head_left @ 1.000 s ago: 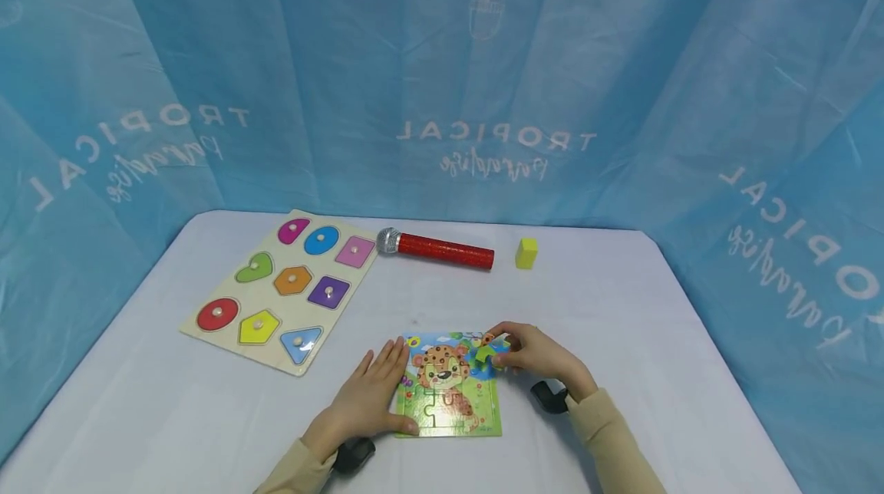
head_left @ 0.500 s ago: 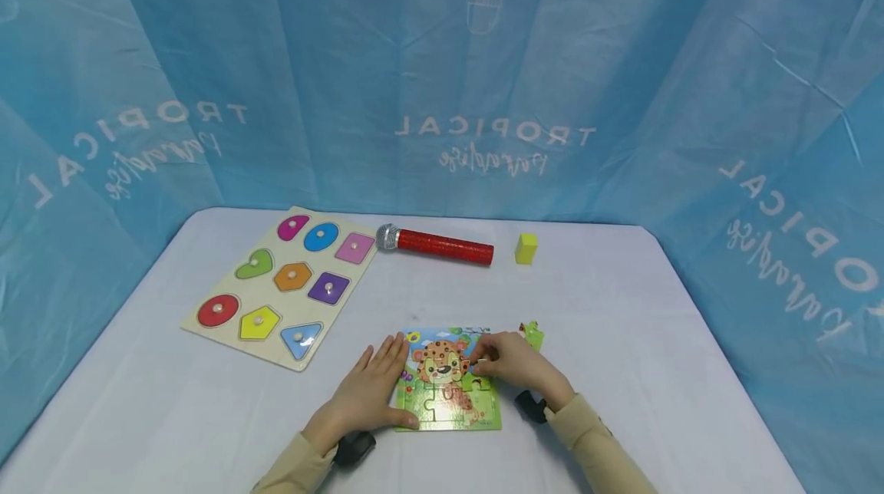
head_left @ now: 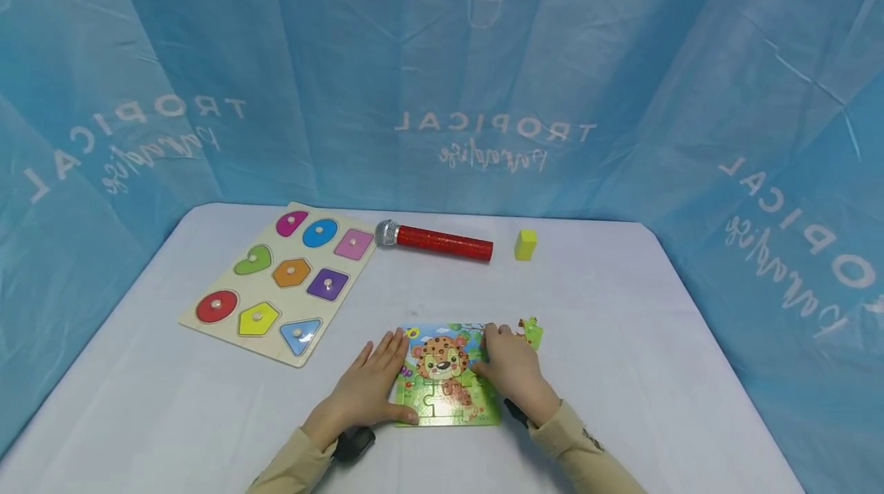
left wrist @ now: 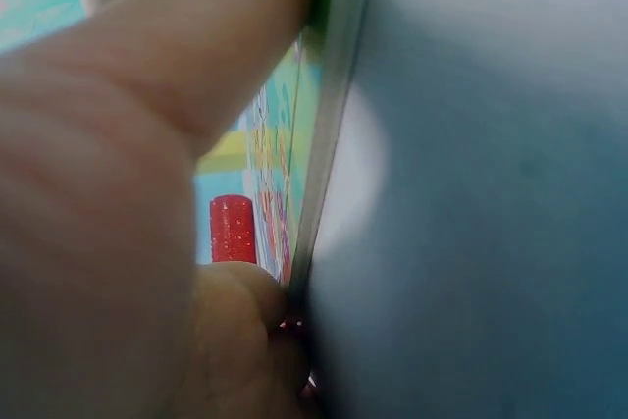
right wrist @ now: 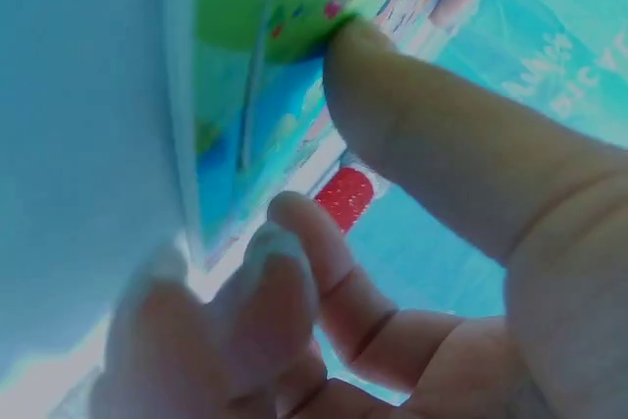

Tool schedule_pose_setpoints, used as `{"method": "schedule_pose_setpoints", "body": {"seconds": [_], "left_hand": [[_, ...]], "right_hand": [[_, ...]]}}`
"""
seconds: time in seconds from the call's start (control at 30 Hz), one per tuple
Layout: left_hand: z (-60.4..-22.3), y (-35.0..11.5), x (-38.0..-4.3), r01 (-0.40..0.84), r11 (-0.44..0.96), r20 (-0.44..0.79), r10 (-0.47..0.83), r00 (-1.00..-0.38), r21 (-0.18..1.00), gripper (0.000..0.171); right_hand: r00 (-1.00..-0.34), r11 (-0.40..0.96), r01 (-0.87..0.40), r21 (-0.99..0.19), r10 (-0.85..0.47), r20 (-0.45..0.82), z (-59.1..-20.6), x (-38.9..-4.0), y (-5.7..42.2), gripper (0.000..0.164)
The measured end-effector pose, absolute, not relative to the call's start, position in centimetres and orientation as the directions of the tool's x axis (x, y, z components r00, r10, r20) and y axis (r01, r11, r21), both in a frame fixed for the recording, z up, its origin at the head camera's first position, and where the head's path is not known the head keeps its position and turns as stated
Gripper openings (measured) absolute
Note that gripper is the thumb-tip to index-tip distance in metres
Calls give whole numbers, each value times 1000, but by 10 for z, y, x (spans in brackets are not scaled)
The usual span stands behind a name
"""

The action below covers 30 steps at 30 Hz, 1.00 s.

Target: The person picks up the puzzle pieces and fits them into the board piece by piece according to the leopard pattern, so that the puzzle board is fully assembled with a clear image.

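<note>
A jigsaw puzzle with a spotted leopard cub lies flat in front of me. My left hand rests along its left edge with fingers extended, the thumb at the lower left corner. Over the puzzle's right side is my right hand. In the right wrist view its thumb presses on the printed surface, while the other fingers bend loosely near the board's edge. A loose puzzle piece, green with some orange, lies on the table just beyond the right hand, partly covered by it.
A shape board with several knobbed coloured shapes lies at the left. Behind the puzzle are a red toy microphone and a yellow block. Blue printed curtains hang around the white table.
My right hand has moved left and in over the puzzle; a second ago it pinched a green piece at the upper right. The loose piece now shows beyond it. The left hand stays put.
</note>
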<state>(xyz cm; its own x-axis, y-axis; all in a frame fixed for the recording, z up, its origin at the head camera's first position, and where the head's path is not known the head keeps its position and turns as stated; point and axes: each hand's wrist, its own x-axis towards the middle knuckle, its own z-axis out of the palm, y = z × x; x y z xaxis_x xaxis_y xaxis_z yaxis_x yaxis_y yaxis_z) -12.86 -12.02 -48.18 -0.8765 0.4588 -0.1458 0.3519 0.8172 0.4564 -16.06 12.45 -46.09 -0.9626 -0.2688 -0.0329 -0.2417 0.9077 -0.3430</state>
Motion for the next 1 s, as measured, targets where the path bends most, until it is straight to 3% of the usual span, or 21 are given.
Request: {"method": "schedule_pose_setpoints", "body": {"seconds": [0.2,0.37,0.47,0.6,0.73,1.0], "left_hand": [[-477,-123,-128,341,824,-156,450,-879,452,118],[-477,-123,-128,337,825,-155,446,-882,455,118],[-478,-122,-128,350,816,-151,460,-875,459,118],[-478,-122,-127,357,815,-143,463,-875,456,117],[-477,-122,-126,356,823,-143,457,-878,442,117],[-480,-121,-129,355,821,-147,460,-876,448,118]], "right_hand": [[-956,888,-205,-412,-271,-109,-468,-169,128,33],[-921,788,-187,-586,-348,-174,-470,-182,142,29],[-932,735,-146,-662,-326,-157,-467,-190,158,25],[-983,815,-112,-568,-174,-56,-462,-200,181,42],[-990,868,-61,-493,-114,-78,-467,-207,197,60],[-981,840,-7,-543,-111,-159,-473,-217,204,54]]}}
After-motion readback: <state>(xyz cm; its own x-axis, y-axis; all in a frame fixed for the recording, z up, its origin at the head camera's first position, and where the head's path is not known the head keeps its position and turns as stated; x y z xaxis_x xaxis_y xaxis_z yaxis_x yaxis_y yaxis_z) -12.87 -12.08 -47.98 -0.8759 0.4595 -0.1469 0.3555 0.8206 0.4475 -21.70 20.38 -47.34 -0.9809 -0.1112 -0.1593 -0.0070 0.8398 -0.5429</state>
